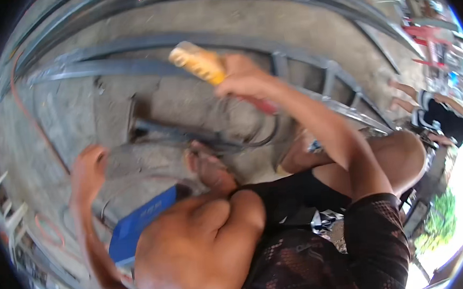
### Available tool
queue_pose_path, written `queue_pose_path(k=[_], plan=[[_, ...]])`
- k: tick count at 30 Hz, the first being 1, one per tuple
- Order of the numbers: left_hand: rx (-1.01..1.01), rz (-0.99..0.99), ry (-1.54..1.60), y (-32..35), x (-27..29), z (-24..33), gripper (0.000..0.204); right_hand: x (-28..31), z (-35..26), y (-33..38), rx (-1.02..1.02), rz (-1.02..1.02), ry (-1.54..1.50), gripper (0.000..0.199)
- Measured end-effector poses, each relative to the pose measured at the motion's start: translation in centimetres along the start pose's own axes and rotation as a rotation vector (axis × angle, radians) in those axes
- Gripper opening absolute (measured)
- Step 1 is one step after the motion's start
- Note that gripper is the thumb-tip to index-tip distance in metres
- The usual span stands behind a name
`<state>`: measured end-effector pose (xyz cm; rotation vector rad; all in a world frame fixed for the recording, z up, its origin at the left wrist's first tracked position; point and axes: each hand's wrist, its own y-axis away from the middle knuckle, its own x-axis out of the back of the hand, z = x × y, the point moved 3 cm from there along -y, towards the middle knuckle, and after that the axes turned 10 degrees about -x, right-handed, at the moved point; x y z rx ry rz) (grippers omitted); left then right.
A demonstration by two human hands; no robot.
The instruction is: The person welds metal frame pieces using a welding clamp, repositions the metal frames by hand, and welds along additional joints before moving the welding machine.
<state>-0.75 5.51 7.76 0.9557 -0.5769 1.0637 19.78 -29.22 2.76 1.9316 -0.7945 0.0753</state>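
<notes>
Bare concrete floor, grey steel frame. We see right hand closed around yellow-handled tool; rigid, light, best held mid-handle. Left hand blurred, fingers unclear, near blue box.

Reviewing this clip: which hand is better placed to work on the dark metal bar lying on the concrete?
Right, probably. The right hand already grips the yellow-handled tool above the metal bar. The left hand is empty, off to the side near the blue box.
</notes>
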Motion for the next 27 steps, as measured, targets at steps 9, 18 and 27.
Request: queue_pose_path(k=[9,18,27], plan=[[-0.347,-0.024,0.021,-2.2,-14.8,2.3,0.030,2.3,4.3,1.0,-0.066,0.096,-0.298,0.050],[-0.259,0.039,0.024,-4.4,-17.5,4.3,0.022,3.3,5.1,2.0,0.055,0.176,-0.247,0.031],[-0.310,0.222,0.049,-8.2,-21.8,2.5,0.033,4.5,3.1,2.2,0.007,0.110,-0.130,0.071]])
